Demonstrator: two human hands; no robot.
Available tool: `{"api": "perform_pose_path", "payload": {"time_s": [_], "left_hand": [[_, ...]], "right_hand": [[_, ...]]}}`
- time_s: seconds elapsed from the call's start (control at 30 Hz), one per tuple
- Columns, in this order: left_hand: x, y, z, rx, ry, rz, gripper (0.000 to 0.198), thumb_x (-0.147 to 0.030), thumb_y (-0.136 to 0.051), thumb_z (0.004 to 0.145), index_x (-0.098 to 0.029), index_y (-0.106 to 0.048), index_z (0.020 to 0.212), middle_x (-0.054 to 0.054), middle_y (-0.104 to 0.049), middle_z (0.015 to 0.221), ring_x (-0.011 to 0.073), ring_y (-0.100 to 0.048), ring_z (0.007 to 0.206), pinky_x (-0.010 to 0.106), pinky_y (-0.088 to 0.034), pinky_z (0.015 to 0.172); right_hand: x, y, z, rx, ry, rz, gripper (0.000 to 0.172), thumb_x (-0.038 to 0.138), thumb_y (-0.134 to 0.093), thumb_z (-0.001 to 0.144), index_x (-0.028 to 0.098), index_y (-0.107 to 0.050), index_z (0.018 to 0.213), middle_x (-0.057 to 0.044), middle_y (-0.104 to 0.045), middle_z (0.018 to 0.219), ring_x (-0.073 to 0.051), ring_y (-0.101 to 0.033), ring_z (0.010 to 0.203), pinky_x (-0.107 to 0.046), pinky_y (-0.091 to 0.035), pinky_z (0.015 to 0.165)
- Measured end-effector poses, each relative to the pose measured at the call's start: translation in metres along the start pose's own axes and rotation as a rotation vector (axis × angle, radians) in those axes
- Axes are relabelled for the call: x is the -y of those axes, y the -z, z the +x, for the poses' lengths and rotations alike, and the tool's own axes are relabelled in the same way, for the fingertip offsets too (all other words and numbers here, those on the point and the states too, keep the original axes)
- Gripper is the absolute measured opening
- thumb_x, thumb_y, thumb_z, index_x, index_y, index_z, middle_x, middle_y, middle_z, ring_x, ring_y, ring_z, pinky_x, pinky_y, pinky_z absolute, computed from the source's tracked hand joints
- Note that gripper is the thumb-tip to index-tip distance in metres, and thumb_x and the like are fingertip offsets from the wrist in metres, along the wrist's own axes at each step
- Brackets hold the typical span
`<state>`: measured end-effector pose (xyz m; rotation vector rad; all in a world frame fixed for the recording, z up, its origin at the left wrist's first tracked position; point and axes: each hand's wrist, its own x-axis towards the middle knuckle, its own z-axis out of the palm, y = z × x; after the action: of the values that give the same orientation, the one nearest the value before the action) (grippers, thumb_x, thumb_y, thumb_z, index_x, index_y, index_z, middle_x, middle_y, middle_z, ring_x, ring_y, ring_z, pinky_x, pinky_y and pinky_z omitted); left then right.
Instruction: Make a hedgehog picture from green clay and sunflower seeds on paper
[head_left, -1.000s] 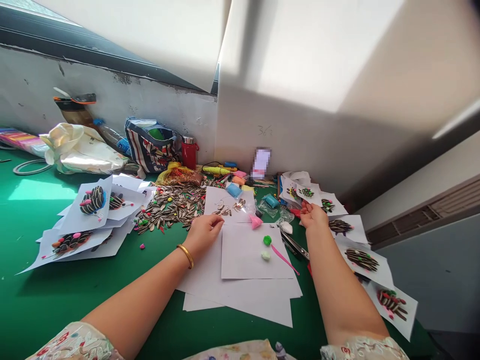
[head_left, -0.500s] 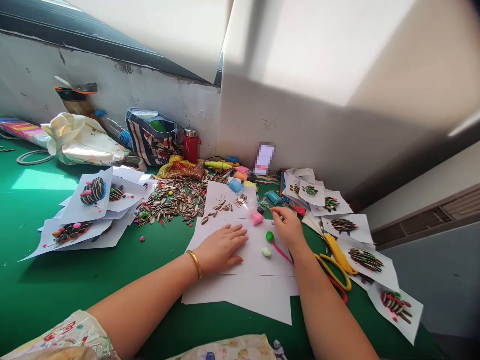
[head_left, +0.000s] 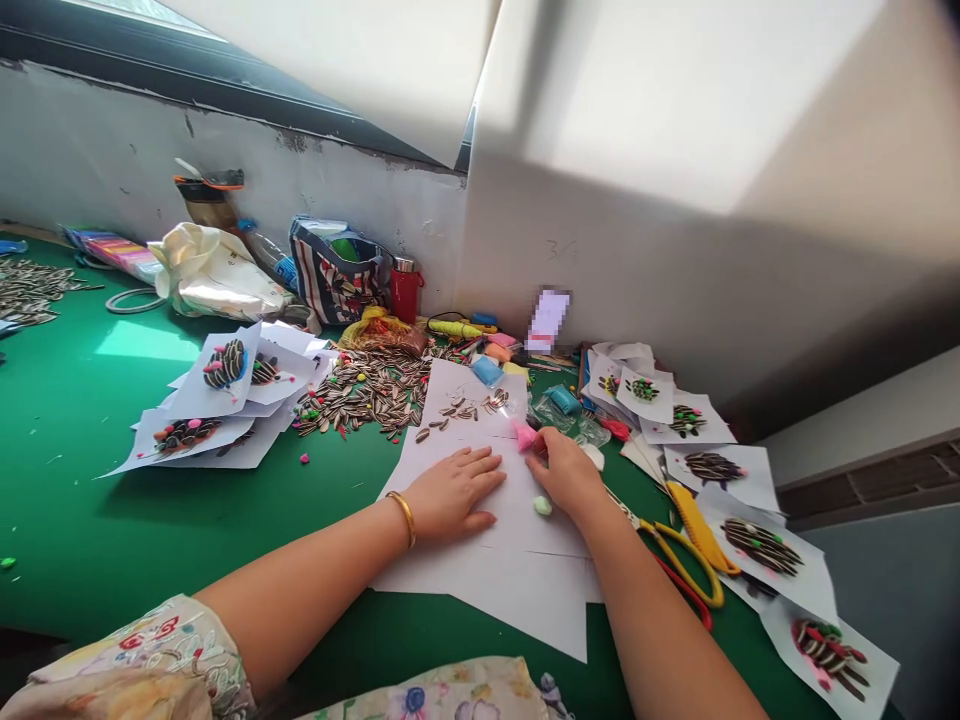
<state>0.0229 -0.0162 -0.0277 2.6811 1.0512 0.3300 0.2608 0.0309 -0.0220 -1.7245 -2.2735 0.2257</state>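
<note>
My left hand lies flat on white paper, fingers stretched out, holding nothing. To its right, my right hand has its thumb and curled fingers at the edge of a lump of pink modelling clay, seemingly pinching it; the fingertips are partly hidden. A small pale green clay piece rests on the paper just below that hand. Sunflower seeds lie spread over the upper part of the paper. The green ball and pink strip seen earlier are out of sight.
Seed-decorated paper sheets are stacked at left, others at right. Yellow-handled scissors lie beside my right forearm. Behind are a seed pile, a blue clay pack, a red bottle and a striped bag.
My right hand has moved down and inward to the pink clay, covering where the green ball and pink strip lay. My left hand stays flat. The view has shifted left.
</note>
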Motion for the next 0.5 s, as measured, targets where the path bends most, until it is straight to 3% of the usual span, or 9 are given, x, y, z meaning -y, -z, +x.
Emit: {"api": "perform_pose_path", "payload": {"time_s": [0.17, 0.3, 0.5], "left_hand": [[0.0, 0.002, 0.001, -0.069, 0.097, -0.008, 0.06, -0.053, -0.054, 0.088, -0.02, -0.05, 0.138, 0.013, -0.045, 0.15, 0.0292, -0.034, 0.142, 0.049, -0.023, 0.119], [0.002, -0.001, 0.004, -0.1, 0.172, 0.026, 0.059, -0.056, -0.049, 0.09, -0.021, -0.051, 0.138, 0.012, -0.044, 0.15, 0.0312, -0.033, 0.143, 0.054, -0.019, 0.118], [0.005, -0.004, 0.009, -0.095, 0.186, 0.055, 0.057, -0.054, -0.051, 0.09, -0.023, -0.05, 0.138, 0.011, -0.043, 0.151, 0.0309, -0.031, 0.143, 0.053, -0.018, 0.118]], "right_hand": [[0.0, 0.003, -0.002, 0.032, 0.091, -0.046, 0.005, 0.025, -0.056, 0.088, 0.02, -0.057, 0.089, -0.005, -0.061, 0.095, -0.021, -0.056, 0.093, -0.03, -0.041, 0.079], [0.001, 0.004, -0.003, 0.021, 0.126, -0.052, 0.006, 0.023, -0.055, 0.089, 0.021, -0.061, 0.09, -0.006, -0.061, 0.099, -0.021, -0.054, 0.097, -0.031, -0.041, 0.084], [0.002, 0.011, 0.0, 0.059, 0.116, -0.044, 0.012, 0.024, -0.055, 0.091, 0.021, -0.065, 0.096, -0.008, -0.063, 0.105, -0.021, -0.055, 0.1, -0.031, -0.041, 0.087]]}}
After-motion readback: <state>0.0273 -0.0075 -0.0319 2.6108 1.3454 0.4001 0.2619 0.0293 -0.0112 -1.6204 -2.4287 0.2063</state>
